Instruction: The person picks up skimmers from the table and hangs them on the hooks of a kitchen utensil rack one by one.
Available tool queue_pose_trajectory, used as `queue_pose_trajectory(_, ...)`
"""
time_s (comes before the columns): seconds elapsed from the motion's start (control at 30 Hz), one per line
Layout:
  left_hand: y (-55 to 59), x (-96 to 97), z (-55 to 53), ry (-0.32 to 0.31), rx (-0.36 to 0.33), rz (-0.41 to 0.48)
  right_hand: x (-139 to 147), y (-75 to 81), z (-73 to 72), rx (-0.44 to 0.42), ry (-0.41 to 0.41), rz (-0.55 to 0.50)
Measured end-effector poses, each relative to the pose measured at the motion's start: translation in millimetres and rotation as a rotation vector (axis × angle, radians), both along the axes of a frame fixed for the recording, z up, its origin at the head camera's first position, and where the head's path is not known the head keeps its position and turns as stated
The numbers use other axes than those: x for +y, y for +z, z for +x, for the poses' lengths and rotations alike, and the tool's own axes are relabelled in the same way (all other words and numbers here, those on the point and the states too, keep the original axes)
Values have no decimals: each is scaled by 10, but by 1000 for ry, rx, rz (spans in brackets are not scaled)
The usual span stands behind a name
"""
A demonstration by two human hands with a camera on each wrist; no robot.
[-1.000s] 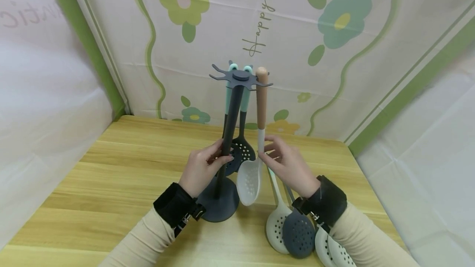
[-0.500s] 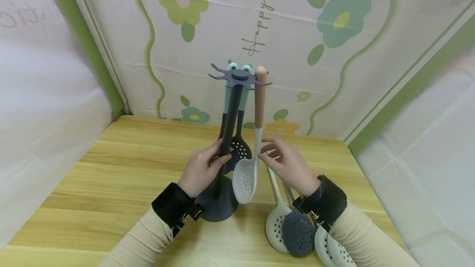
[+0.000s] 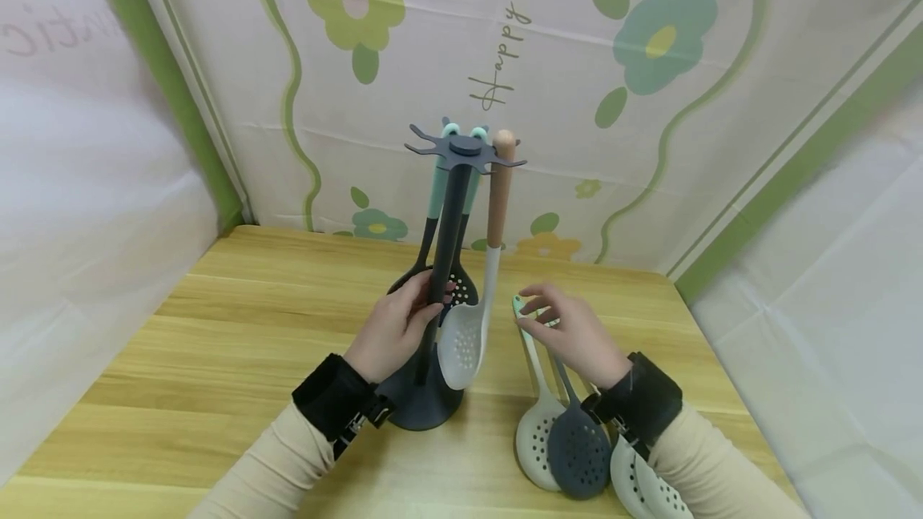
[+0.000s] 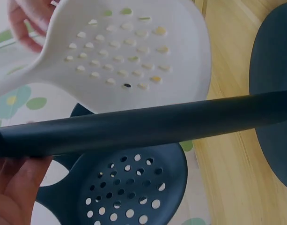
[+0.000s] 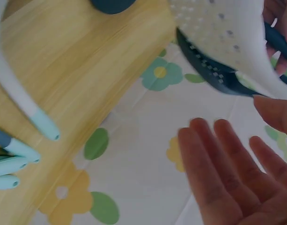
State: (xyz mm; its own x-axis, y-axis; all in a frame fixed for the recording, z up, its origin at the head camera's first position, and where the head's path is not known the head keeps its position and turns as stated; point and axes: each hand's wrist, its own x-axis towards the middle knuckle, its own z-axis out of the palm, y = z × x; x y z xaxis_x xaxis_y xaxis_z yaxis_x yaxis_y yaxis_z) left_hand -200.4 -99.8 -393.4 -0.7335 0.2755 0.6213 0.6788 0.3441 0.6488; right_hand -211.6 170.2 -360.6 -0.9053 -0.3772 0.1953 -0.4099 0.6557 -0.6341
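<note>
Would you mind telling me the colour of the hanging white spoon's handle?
Its upper handle is light brown, clearest in the head view.

Right of the stand point(image 3: 449, 239), the head view's lower edge crops two pale skimmers point(image 3: 629, 480); behind the stand, your left hand point(image 3: 388, 335) partly hides a dark utensil point(image 3: 428, 243).

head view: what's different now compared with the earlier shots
The right hand has let go of the white slotted spoon and drawn slightly right. The spoon's bowl has swung left toward the stand, and the dark utensils hanging behind have shifted left too. The left hand still grips the stand; the skimmers on the table stay put.
</note>
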Motion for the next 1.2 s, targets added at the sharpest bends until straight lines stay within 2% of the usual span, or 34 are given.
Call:
queue_pose_trajectory(0.3, -21, -12, -17, 24, 32, 13, 204, -213, -90, -121, -114, 162)
queue_pose_trajectory(0.6, -11, -2, 0, 45, 13, 20, 395, -487, -157, -196, -161, 316)
queue_pose_trajectory(0.87, -17, 7, -1, 59, 21, 22, 471, -613, -201, -253, -187, 355)
queue_pose_trajectory(1.2, -11, 21, 12, 76, 20, 31, 503, -727, -195, -271, -212, 360)
